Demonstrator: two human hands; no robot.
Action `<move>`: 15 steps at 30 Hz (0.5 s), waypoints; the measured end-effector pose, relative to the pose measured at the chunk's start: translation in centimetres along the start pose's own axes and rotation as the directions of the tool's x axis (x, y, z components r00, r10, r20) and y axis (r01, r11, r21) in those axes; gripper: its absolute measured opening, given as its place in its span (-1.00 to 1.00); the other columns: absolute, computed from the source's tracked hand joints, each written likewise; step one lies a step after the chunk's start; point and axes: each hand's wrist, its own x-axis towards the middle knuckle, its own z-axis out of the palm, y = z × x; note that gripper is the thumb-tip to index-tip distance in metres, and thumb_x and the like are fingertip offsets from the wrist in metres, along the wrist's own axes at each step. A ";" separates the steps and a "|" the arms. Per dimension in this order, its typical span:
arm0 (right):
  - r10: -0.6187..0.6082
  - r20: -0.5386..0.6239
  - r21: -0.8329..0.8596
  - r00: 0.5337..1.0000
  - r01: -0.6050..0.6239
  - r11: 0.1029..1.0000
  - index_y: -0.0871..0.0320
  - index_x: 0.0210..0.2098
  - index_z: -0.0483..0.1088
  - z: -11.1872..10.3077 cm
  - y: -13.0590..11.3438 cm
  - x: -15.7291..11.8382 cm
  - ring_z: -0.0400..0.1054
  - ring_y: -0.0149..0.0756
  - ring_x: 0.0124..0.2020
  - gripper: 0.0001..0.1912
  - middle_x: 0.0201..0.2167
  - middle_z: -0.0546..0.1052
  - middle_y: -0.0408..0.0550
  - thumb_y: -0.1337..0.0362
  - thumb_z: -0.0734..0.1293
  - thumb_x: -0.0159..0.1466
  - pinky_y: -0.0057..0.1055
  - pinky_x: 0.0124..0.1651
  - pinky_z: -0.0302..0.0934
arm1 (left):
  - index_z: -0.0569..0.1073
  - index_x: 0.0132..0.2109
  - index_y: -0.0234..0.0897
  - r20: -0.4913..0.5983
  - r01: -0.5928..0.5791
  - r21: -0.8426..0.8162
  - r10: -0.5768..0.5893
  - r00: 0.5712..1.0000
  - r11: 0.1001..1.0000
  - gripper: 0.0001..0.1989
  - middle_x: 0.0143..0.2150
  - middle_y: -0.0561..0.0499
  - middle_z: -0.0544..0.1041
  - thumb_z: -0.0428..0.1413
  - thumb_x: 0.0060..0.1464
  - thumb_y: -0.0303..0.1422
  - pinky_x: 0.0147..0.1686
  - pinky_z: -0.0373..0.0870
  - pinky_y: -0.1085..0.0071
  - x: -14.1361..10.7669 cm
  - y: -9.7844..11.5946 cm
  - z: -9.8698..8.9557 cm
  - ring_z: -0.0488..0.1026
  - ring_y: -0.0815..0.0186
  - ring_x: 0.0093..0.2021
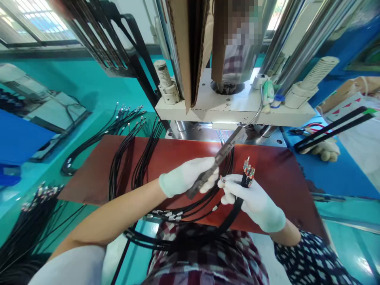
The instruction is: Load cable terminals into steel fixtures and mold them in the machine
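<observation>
In a white glove, my left hand is closed around a long grey metal bar. The bar slants up and right, its far end by the front edge of the press. My right hand, gloved too, is wrapped round a bundle of black cables with metal connectors sticking up past the fingers. Its thumb and forefinger pinch a small metal end near the bar. The bundle curves down across my lap. More black cables with silver ends lie beneath both hands.
A white press plate with steel columns stands straight ahead over the reddish-brown board. Cable bunches hang over the board's left part, and another pile lies at far left. A work glove rests on the blue surface at right.
</observation>
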 end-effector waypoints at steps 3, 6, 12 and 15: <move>-0.063 -0.094 -0.237 0.994 0.039 0.971 0.20 -0.40 0.53 0.3 -0.1 0.2 0.23 -0.37 -0.51 -0.73 -0.63 0.36 -0.16 0.08 0.43 0.19 -0.29 -0.27 0.22 | 0.31 -0.39 -0.31 0.037 -0.099 -0.103 0.103 0.994 0.990 -0.49 -0.59 0.05 0.36 -0.11 0.29 0.04 -0.52 0.24 0.46 2.5 -1.1 1.0 0.28 0.41 -0.59; -0.061 -0.161 -0.295 0.985 0.011 0.955 0.18 -0.48 0.46 0.8 0.2 0.5 0.18 -0.40 -0.53 -0.77 -0.62 0.34 -0.18 0.14 0.41 0.14 -0.36 -0.39 0.11 | 0.27 -0.39 -0.29 -0.010 -0.139 -0.136 0.139 0.990 0.981 -0.54 -0.58 0.10 0.30 -0.09 0.30 0.00 -0.56 0.16 0.48 3.5 -2.0 1.2 0.20 0.44 -0.61; -0.076 -0.214 -0.288 0.974 0.012 0.958 0.15 -0.58 0.27 1.6 1.4 1.3 0.11 -0.44 -0.54 -0.75 -0.63 0.27 -0.22 0.18 0.35 0.13 -0.38 -0.41 0.04 | 0.21 -0.39 -0.27 -0.059 -0.184 -0.124 0.178 0.982 0.975 -0.57 -0.55 0.12 0.23 -0.10 0.33 -0.05 -0.53 0.14 0.47 3.2 -2.6 1.0 0.15 0.47 -0.57; -0.038 -0.226 -0.294 0.973 -0.031 0.955 0.13 -0.56 0.24 1.9 1.6 1.5 0.10 -0.44 -0.55 -0.76 -0.64 0.26 -0.23 0.17 0.32 0.12 -0.38 -0.43 0.02 | 0.22 -0.38 -0.28 -0.149 -0.208 -0.017 0.203 0.968 0.978 -0.57 -0.52 0.11 0.28 -0.06 0.30 -0.03 -0.50 0.17 0.47 3.1 -2.8 1.3 0.18 0.46 -0.53</move>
